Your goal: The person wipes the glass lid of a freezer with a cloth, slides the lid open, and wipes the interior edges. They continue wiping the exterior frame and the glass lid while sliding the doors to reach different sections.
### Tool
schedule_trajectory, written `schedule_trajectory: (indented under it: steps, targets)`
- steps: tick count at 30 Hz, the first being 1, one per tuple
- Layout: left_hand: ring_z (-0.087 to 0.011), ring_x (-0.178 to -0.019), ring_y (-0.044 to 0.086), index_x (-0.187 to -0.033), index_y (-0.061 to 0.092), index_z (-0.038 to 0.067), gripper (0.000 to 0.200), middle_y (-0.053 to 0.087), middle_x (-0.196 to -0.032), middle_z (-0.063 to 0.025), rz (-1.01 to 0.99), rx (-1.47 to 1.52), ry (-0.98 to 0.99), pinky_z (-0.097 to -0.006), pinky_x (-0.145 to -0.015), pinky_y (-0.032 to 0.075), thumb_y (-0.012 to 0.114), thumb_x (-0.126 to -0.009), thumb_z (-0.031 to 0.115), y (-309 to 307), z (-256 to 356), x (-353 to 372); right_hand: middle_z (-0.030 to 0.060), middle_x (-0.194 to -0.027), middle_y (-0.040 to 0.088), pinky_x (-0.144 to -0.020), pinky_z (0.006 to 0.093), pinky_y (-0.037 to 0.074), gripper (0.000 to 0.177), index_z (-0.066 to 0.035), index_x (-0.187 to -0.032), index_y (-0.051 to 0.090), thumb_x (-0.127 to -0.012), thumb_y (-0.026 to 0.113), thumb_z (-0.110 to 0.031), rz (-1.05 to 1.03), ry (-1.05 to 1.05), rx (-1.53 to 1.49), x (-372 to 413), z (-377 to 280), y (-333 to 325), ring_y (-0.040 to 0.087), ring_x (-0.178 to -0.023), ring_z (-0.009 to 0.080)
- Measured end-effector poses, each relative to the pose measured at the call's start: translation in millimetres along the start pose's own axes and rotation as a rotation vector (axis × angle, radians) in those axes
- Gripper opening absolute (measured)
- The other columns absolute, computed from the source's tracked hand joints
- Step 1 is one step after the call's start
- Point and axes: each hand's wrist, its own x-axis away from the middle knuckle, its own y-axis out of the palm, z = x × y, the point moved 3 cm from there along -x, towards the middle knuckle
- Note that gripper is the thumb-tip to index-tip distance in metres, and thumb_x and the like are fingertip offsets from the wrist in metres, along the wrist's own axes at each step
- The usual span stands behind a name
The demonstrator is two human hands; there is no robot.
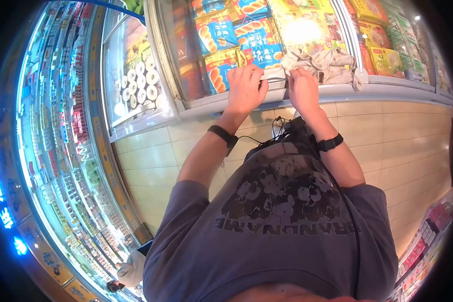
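Observation:
My left hand [245,89] rests at the front edge of a chest freezer, its fingers curled down beside a white handle-like piece [274,76]. My right hand [304,89] is at the other end of that piece. Its fingers are bent together at the lower left edge of a crumpled, stained pale cloth [332,68], and the fingertips are partly hidden. The cloth lies across the freezer glass. Under the glass are blue-and-orange food packets [217,35] and yellow packets [302,12]. A dark band circles each wrist.
The freezer's pale front rim [387,88] runs across my front. To the left, another freezer section holds round white-wrapped items [141,80]. Lit shelves [60,136] of small goods line the far left, with part of a person [132,269] near them. Tiled floor [377,128] lies below.

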Motion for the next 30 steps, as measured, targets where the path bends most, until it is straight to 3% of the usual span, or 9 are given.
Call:
schedule_trajectory:
  steps: [3, 5, 6, 13, 19, 22, 26, 29, 30]
  targets:
    - [-0.0257, -0.105, 0.058, -0.106, 0.069, 0.011, 0.026, 0.064, -0.110, -0.0049, 0.002, 0.006, 0.003, -0.0474, -0.101, 0.036, 0.076, -0.082, 0.018, 0.1, 0.0, -0.4, 0.0147, -0.097, 0.068, -0.086, 0.0502, 0.051, 0.013, -0.004, -0.093, 0.075, -0.094, 0.066, -0.013, -0.034, -0.091, -0.075, -4.9, 9.3, -3.6, 0.067, -0.098, 0.0360]
    - [-0.0257, -0.105, 0.058, -0.105, 0.069, 0.011, 0.026, 0.064, -0.109, -0.0048, 0.000, 0.002, -0.004, -0.0473, -0.101, 0.036, 0.076, -0.081, 0.018, 0.0, 0.7, 1.6, 0.0161, -0.102, 0.069, -0.089, 0.0519, 0.052, 0.018, -0.003, -0.097, 0.075, -0.097, 0.066, -0.019, -0.267, -0.057, -0.107, -17.9, 16.7, -4.0, 0.068, -0.101, 0.0383]
    - [-0.0260, -0.104, 0.058, -0.105, 0.069, 0.012, 0.026, 0.063, -0.108, -0.0049, 0.004, 0.004, -0.002, -0.0473, -0.100, 0.037, 0.076, -0.081, 0.018, 0.6, 0.3, 1.8, 0.0161, -0.102, 0.069, -0.089, 0.0519, 0.052, 0.018, -0.003, -0.097, 0.075, -0.097, 0.066, -0.019, -0.272, -0.052, -0.110, -20.2, 20.1, -3.0, 0.068, -0.101, 0.0383]
    - [-0.0283, -0.102, 0.058, -0.105, 0.069, 0.011, 0.026, 0.064, -0.108, -0.0062, 0.070, -0.001, 0.032, -0.0463, -0.096, 0.043, 0.077, -0.081, 0.018, 0.9, 1.3, 1.8, 0.0193, -0.124, 0.067, -0.103, 0.0508, 0.050, 0.034, -0.003, -0.122, 0.068, -0.105, 0.054, -0.029, -0.434, 0.064, -0.212, -32.0, 34.2, 11.1, 0.065, -0.119, 0.0399]
    - [-0.0315, -0.103, 0.058, -0.106, 0.069, 0.008, 0.025, 0.063, -0.110, -0.0090, 0.021, 0.032, -0.013, -0.0455, -0.090, 0.048, 0.076, -0.084, 0.018, 2.3, 1.2, 3.8, 0.0202, -0.124, 0.068, -0.102, 0.0485, 0.049, 0.036, -0.001, -0.116, 0.068, -0.105, 0.054, -0.031, -0.469, 0.129, -0.345, -35.1, 40.6, 13.3, 0.065, -0.118, 0.0403]
    - [-0.0315, -0.103, 0.058, -0.106, 0.069, 0.008, 0.024, 0.063, -0.110, -0.0090, 0.026, 0.031, -0.012, -0.0455, -0.091, 0.048, 0.076, -0.084, 0.017, 2.2, 1.5, 3.6, 0.0235, -0.124, 0.067, -0.099, 0.0475, 0.050, 0.034, 0.000, -0.115, 0.068, -0.104, 0.056, -0.030, -0.454, 0.196, -0.496, -35.6, 40.3, 13.6, 0.065, -0.115, 0.0406]
    - [-0.0323, -0.098, 0.059, -0.106, 0.069, 0.006, 0.024, 0.064, -0.105, -0.0095, 0.082, 0.045, 0.018, -0.0448, -0.087, 0.049, 0.075, -0.084, 0.013, -1.7, 2.7, 2.1, 0.0242, -0.118, 0.066, -0.095, 0.0476, 0.051, 0.027, -0.003, -0.116, 0.070, -0.102, 0.060, -0.024, -0.447, 0.185, -0.423, -41.2, 32.4, 1.3, 0.065, -0.109, 0.0410]
    - [-0.0323, -0.098, 0.059, -0.106, 0.069, 0.006, 0.024, 0.065, -0.107, -0.0094, 0.080, 0.055, 0.012, -0.0444, -0.087, 0.050, 0.076, -0.083, 0.012, 0.6, 2.5, 3.3, 0.0157, -0.104, 0.061, -0.089, 0.0453, 0.051, 0.020, -0.013, -0.115, 0.077, -0.098, 0.066, -0.013, -0.136, -0.148, -0.299, -38.1, 27.1, 4.1, 0.062, -0.100, 0.0371]
    - [-0.0321, -0.098, 0.060, -0.106, 0.070, 0.006, 0.025, 0.065, -0.108, -0.0093, 0.079, 0.054, 0.005, -0.0443, -0.087, 0.050, 0.076, -0.083, 0.012, 0.2, 3.2, 3.6, 0.0157, -0.104, 0.061, -0.089, 0.0453, 0.051, 0.020, -0.013, -0.115, 0.077, -0.098, 0.066, -0.013, -0.149, -0.149, -0.299, -39.0, 24.1, 3.0, 0.062, -0.100, 0.0371]
